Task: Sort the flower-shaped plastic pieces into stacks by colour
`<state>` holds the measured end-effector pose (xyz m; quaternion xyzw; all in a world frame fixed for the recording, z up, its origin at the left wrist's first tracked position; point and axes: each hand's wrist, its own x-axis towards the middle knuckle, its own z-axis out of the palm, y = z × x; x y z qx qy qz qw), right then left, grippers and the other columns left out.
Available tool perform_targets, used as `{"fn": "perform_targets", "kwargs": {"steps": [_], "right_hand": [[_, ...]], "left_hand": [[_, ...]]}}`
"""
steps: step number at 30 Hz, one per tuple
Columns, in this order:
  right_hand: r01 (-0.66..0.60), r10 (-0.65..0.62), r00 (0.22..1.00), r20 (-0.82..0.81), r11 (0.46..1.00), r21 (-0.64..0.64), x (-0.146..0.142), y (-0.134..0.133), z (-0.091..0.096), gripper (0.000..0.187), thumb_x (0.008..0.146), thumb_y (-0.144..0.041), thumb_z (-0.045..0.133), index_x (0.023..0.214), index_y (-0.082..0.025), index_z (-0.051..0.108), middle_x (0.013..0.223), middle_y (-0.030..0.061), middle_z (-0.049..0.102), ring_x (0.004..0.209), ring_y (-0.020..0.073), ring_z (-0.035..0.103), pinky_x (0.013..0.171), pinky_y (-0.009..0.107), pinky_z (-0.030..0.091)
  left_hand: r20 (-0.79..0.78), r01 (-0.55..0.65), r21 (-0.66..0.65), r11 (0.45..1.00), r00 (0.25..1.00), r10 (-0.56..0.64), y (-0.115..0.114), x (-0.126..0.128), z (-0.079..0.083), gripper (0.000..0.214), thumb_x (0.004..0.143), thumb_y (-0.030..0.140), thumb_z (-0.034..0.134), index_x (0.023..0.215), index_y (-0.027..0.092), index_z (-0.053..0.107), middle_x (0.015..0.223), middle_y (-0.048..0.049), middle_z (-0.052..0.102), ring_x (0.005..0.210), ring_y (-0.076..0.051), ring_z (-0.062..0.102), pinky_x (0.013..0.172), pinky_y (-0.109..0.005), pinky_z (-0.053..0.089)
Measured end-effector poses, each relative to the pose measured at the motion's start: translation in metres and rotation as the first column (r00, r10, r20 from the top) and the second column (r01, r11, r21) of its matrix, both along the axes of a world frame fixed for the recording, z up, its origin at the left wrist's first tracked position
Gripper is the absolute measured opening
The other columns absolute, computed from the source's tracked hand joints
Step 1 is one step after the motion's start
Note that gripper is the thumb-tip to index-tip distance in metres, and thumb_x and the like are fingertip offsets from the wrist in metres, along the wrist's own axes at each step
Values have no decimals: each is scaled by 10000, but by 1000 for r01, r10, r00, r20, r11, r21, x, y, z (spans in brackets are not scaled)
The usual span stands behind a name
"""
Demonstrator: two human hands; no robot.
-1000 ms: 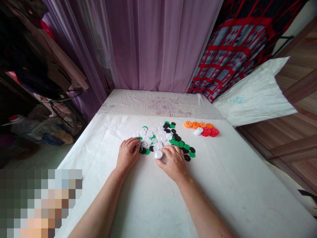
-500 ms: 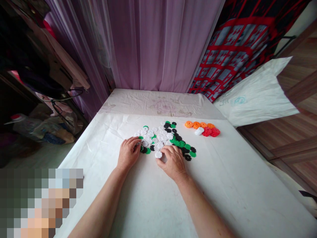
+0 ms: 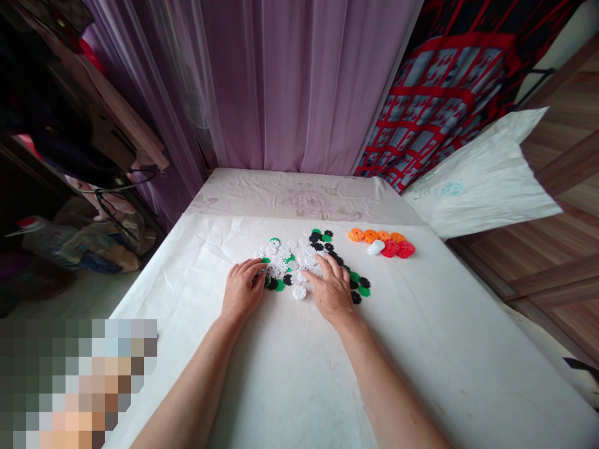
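A heap of white, green and black flower-shaped plastic discs (image 3: pixel 299 255) lies on the white table cloth (image 3: pixel 290 362). My left hand (image 3: pixel 242 288) rests at the heap's left edge with its fingers curled loosely over a few discs; I cannot see anything gripped. My right hand (image 3: pixel 330 285) lies flat on the heap's right part, fingers stretched out over green and black discs. One white disc (image 3: pixel 299 292) sits alone on the cloth just left of my right thumb.
A separate group of orange and red discs (image 3: pixel 386 243) with one white piece lies at the back right. A white plastic bag (image 3: pixel 477 181) hangs over the table's right edge. Purple curtains (image 3: pixel 299 81) hang behind. Clutter stands on the left.
My right hand has let go of the white disc it pinched and has reached forward, flattening over the green and black discs. My left hand has stayed put.
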<state>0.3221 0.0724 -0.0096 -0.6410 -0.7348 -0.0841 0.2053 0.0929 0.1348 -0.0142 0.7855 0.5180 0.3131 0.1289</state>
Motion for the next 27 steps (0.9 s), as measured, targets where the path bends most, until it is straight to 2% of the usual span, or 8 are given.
{"fn": "perform_targets", "kwargs": {"steps": [5,8,11,16,23,27], "right_hand": [[64,-63,997,-33,997,33,4,-9,1,318,856,-112,548,1006,-303,753,1362,74,606,1316,298,450,962,474,391],[110,-105,992,-74,992,59,5,-13,1,211,852,-223,616,1021,-264,736,1344,89,622,1309,310,460,989,498,381],[133,-130,988,-78,991,31,3,-14,1,197,820,-323,688,992,-242,736,1366,120,603,1334,345,431,1002,538,366],[138,-134,984,-116,990,25,0,-15,-4,99,822,-282,677,897,-242,729,1338,113,619,1345,336,421,999,536,368],[157,-142,973,-181,985,71,6,-11,-22,83,778,-261,696,847,-221,673,1295,105,644,1330,331,441,1007,509,378],[157,-129,970,-206,980,125,9,-10,-20,105,762,-274,714,831,-222,655,1300,100,640,1349,344,423,1045,528,348]], "left_hand": [[3,11,3,1000,1000,-11,0,0,0,245,902,265,510,1036,252,714,1210,-63,716,1162,-260,628,1027,-496,463],[2,3,10,1000,1000,-3,0,0,-1,248,901,261,507,1037,251,715,1205,-66,718,1157,-263,631,1026,-499,464],[26,-2,20,1000,1000,2,1,-1,-1,259,904,260,496,1039,246,716,1205,-72,716,1122,-258,649,1014,-494,479],[110,-31,18,999,993,28,4,-3,-4,272,896,250,490,1050,249,714,1210,-55,713,1071,-224,667,968,-424,524],[105,-19,25,1000,994,17,4,-4,-6,254,888,255,514,1047,238,711,1196,-65,718,1057,-233,670,965,-433,525],[94,-24,31,999,995,21,4,-3,-5,247,892,250,511,1037,252,711,1190,-52,722,1060,-226,671,963,-422,524]]}}
